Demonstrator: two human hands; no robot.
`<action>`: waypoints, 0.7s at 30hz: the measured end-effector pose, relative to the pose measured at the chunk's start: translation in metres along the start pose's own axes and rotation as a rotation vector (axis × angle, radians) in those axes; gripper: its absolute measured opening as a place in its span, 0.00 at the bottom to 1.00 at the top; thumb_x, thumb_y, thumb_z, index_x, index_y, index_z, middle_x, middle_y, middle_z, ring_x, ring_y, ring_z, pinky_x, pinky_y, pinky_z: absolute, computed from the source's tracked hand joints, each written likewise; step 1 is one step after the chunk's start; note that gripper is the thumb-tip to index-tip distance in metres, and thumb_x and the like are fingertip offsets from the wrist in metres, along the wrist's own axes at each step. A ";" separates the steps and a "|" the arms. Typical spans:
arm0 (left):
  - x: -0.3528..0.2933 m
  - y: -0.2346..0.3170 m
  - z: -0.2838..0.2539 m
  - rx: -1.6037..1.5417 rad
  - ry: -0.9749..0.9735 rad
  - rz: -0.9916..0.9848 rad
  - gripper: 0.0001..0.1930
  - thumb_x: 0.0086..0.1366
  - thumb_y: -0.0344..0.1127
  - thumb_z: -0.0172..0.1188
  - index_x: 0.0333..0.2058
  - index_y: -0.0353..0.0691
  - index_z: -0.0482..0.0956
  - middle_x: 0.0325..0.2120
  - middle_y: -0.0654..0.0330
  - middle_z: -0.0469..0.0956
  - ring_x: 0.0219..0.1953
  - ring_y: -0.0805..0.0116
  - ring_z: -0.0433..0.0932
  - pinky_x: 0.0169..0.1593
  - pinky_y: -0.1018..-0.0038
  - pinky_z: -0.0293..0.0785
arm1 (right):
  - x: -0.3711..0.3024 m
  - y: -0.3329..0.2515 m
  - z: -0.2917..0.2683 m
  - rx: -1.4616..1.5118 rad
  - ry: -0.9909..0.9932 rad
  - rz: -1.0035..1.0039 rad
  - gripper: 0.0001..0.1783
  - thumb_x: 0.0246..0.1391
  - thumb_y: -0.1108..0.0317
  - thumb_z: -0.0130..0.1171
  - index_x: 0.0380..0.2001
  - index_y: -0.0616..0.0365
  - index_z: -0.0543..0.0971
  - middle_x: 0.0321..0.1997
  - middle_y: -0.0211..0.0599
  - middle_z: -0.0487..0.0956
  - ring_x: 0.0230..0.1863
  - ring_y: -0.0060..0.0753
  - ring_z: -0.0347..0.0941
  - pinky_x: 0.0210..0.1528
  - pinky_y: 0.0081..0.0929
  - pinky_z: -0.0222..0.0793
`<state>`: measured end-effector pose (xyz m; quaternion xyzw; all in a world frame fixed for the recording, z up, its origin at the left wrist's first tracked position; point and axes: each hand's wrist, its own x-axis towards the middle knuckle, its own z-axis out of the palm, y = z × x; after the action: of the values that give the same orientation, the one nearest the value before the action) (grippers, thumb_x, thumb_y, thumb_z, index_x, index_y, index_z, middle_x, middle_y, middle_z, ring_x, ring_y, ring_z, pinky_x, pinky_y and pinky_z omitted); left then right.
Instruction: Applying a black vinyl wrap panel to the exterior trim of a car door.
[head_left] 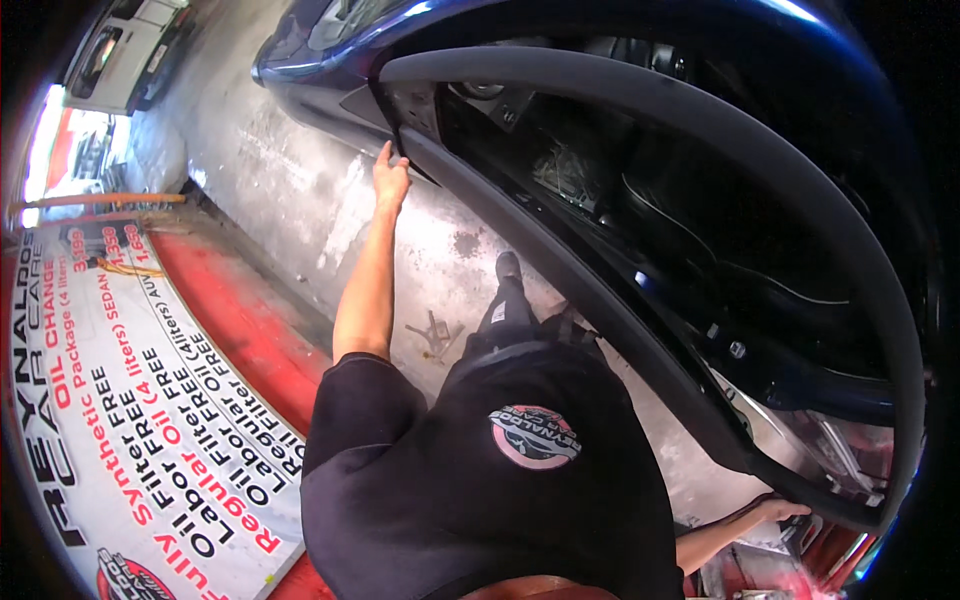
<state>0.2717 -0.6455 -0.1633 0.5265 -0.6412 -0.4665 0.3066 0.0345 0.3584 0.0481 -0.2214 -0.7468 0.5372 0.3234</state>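
Note:
A large dark-grey curved panel, which looks like a car bumper cover (600,275), forms a long loop against the dark blue car (330,75). My left hand (390,180) is at its far left end, fingers on the edge and one finger stretched along it. At the near right corner, my right hand (780,509) grips the lower edge, its fingertips partly hidden by the panel. Dark parts of the car show through the loop. Whether the panel is fixed to the car, I cannot tell.
A large printed banner (140,420) lies at the left beside a red strip (230,310). A small metal object (433,332) lies on the concrete floor (300,210) near my foot (508,265). Farther off stands a white vehicle (115,55). Assorted clutter (740,575) lies at lower right.

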 end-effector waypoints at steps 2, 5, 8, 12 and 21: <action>0.001 0.008 0.003 0.017 -0.013 -0.011 0.31 0.64 0.26 0.59 0.67 0.37 0.67 0.53 0.46 0.79 0.21 0.72 0.75 0.26 0.71 0.75 | -0.016 -0.007 -0.002 -0.020 0.066 -0.119 0.46 0.71 0.35 0.31 0.67 0.72 0.62 0.65 0.56 0.70 0.62 0.51 0.71 0.67 0.44 0.69; -0.006 0.039 0.007 0.120 0.018 0.166 0.25 0.65 0.27 0.58 0.62 0.33 0.73 0.55 0.45 0.78 0.45 0.62 0.80 0.51 0.68 0.77 | -0.035 -0.014 -0.007 0.007 0.068 -0.166 0.45 0.72 0.35 0.31 0.67 0.72 0.61 0.66 0.57 0.69 0.63 0.51 0.70 0.68 0.44 0.67; -0.030 0.100 0.005 0.033 0.140 0.399 0.20 0.69 0.31 0.56 0.58 0.32 0.76 0.53 0.47 0.79 0.56 0.55 0.77 0.61 0.65 0.69 | -0.039 -0.008 -0.015 0.055 0.055 -0.130 0.46 0.71 0.35 0.31 0.67 0.72 0.60 0.67 0.57 0.67 0.64 0.50 0.68 0.70 0.45 0.65; -0.045 0.205 -0.004 0.074 0.284 0.910 0.16 0.74 0.36 0.53 0.52 0.33 0.80 0.52 0.49 0.80 0.54 0.54 0.77 0.61 0.65 0.69 | -0.027 0.005 -0.024 0.056 0.023 -0.053 0.48 0.70 0.32 0.32 0.69 0.70 0.60 0.67 0.55 0.67 0.63 0.49 0.68 0.70 0.44 0.64; -0.026 0.284 -0.013 0.249 -0.246 0.910 0.18 0.74 0.44 0.55 0.42 0.33 0.82 0.34 0.49 0.83 0.39 0.54 0.82 0.46 0.67 0.75 | 0.000 0.005 -0.009 -0.003 -0.050 -0.144 0.44 0.71 0.34 0.33 0.65 0.67 0.65 0.62 0.50 0.72 0.56 0.46 0.73 0.60 0.42 0.71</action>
<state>0.1794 -0.6208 0.1055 0.1664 -0.8888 -0.2635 0.3360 0.0406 0.3660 0.0449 -0.1539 -0.7696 0.5166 0.3422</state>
